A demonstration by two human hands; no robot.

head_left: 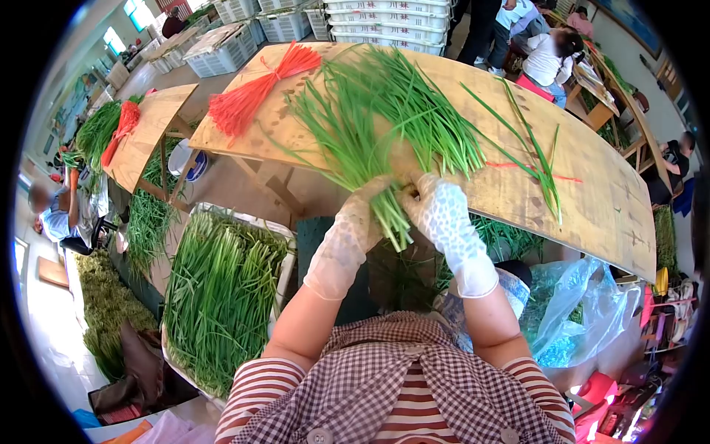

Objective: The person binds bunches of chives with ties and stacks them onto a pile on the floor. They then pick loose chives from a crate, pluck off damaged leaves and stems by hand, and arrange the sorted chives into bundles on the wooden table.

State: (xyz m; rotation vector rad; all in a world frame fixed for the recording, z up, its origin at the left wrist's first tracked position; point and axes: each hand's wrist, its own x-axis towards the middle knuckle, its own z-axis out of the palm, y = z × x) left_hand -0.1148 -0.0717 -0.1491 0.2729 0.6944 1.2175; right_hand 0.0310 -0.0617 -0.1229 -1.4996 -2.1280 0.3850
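My left hand (361,214), in a thin whitish glove, is closed around a bunch of green garlic chives (344,140). The leaves fan away over the table and the pale cut stalks point down toward me. Close beside those stalks is my right hand (442,211), in a white patterned glove, with its fingers pinched together; what they hold, if anything, is hidden. Just beyond lies a larger heap of chives (425,103) on the wooden table (592,200). Several loose chives (543,174) rest to the right across a thin red strip (569,177).
A bundle of red ties (259,89) lies on the table's left end. White crate (285,285) full of chives stands at my left. To my right is a clear plastic bag (584,314). Stacked white crates (388,18) and other people (543,59) are farther off.
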